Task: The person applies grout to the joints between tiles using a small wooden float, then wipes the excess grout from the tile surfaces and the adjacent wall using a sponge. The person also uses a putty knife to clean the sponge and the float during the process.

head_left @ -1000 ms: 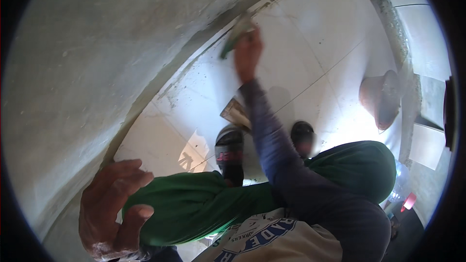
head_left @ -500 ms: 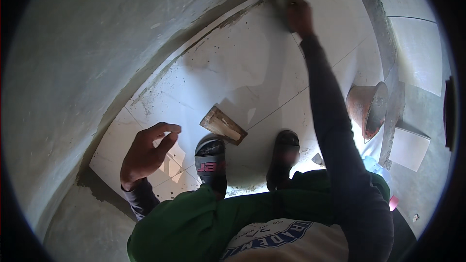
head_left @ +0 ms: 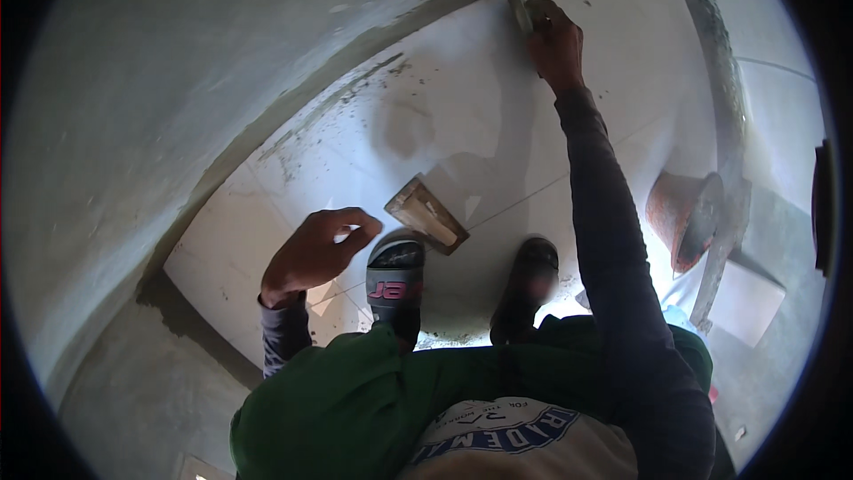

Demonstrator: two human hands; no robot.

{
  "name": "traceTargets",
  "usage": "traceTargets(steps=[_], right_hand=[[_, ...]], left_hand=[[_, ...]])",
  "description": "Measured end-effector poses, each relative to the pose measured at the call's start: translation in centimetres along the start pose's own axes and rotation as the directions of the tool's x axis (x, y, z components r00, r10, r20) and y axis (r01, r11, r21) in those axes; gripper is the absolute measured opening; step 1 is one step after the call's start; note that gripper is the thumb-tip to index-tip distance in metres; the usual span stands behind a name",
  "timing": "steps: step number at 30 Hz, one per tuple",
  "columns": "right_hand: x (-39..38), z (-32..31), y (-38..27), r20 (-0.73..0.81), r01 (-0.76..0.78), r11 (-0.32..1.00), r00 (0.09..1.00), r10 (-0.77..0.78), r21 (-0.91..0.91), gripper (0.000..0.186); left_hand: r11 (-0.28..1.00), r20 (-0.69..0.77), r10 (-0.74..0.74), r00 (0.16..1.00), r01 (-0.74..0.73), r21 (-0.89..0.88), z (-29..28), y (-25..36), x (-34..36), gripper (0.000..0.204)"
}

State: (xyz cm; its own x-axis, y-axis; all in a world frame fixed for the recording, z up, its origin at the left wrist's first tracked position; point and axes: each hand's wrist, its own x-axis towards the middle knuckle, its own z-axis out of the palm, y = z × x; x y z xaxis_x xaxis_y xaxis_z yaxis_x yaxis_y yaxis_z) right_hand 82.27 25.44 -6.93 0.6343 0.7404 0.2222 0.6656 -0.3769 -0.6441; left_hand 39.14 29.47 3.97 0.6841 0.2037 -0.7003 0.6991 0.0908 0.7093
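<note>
At the far side of the floor, close to the wall's foot, my right hand (head_left: 557, 43) is closed on a flat float (head_left: 519, 12). Its thin grey-green plate shows on the hand's left, while the grip is covered by my fingers. My left hand (head_left: 320, 251) hovers above the floor by my left sandal, empty, its fingers loosely bent and the thumb curved toward the index finger. Just beyond that sandal (head_left: 396, 280) lies a brown wooden float (head_left: 427, 213), mortar-stained and turned with its handle side up.
White tiles (head_left: 480, 107) with mortar crumbs run up to a grey plastered wall (head_left: 178, 80). A stained bucket (head_left: 673, 218) lies tilted at the right against a raised mortar edge (head_left: 730, 124). Behind that edge is a loose white tile (head_left: 749, 300). My other sandal (head_left: 526, 289) stands on the floor.
My right hand has shifted slightly nearer and right with the float. My left hand has moved up and right, its thumb and index finger closer together. The view has shifted a little.
</note>
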Motion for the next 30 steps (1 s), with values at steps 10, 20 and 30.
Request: traceTargets(steps=[10,20,30], right_hand=[[-9.8,9.0,-10.6,0.116,0.253,0.951,0.954,-0.275,0.175,0.043],[-20.3,15.9,-21.7,0.306,0.291,0.883,0.859,-0.411,0.367,0.052],[-14.0,12.0,-15.5,0.187,0.317,0.939,0.922,-0.339,0.137,0.048]], left_hand=[[0.999,0.172,0.031,0.985,-0.029,-0.015,0.1,0.9,0.1,0.026],[0.975,0.197,0.196,0.961,-0.171,-0.14,-0.4,1.7,-1.7,0.023],[0.965,-0.973,-0.232,0.018,0.128,-0.228,9.1,-28.9,-8.2,0.019]])
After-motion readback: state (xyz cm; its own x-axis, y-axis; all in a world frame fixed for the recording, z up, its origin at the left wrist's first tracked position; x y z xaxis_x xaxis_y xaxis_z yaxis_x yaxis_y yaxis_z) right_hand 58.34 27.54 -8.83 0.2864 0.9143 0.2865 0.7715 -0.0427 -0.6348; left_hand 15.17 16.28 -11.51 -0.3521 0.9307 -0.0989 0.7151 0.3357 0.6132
